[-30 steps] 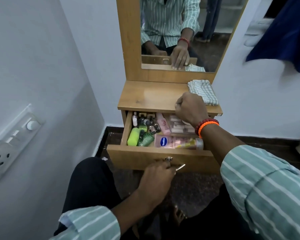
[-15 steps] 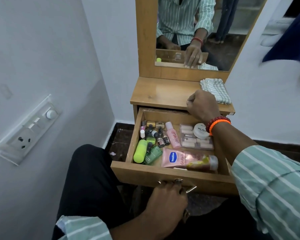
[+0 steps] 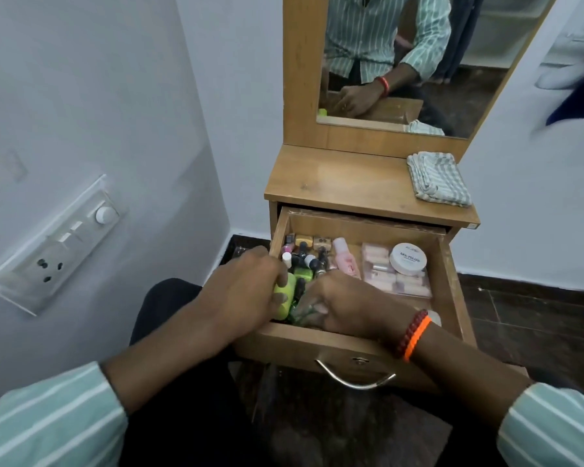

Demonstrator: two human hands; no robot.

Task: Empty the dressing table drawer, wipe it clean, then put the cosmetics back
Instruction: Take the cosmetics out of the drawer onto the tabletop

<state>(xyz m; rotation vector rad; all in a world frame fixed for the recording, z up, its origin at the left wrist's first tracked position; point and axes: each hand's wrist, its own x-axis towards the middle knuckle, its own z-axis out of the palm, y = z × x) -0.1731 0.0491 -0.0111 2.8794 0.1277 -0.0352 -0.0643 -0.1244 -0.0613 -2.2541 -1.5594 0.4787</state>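
Note:
The wooden drawer (image 3: 450,274) of the dressing table stands pulled out, full of cosmetics. My left hand (image 3: 246,291) grips a lime-green tube (image 3: 284,298) at the drawer's front left. My right hand (image 3: 348,305) is inside the drawer next to it, fingers curled round a clear green bottle (image 3: 300,313). Behind the hands lie several small nail polish bottles (image 3: 305,256), a pink bottle (image 3: 346,259), a clear box of pink items (image 3: 397,279) and a white round jar (image 3: 408,259). My right hand and wrist hide the pink lotion tube.
A folded striped cloth (image 3: 437,178) lies on the right of the wooden tabletop (image 3: 341,180), below a mirror (image 3: 405,59). A switch panel (image 3: 58,244) is on the left wall. The metal drawer handle (image 3: 354,379) hangs at the front, above my lap.
My left hand let go of the drawer handle and took hold of the green tube. My right hand left the tabletop edge and went down into the drawer. The drawer is further out.

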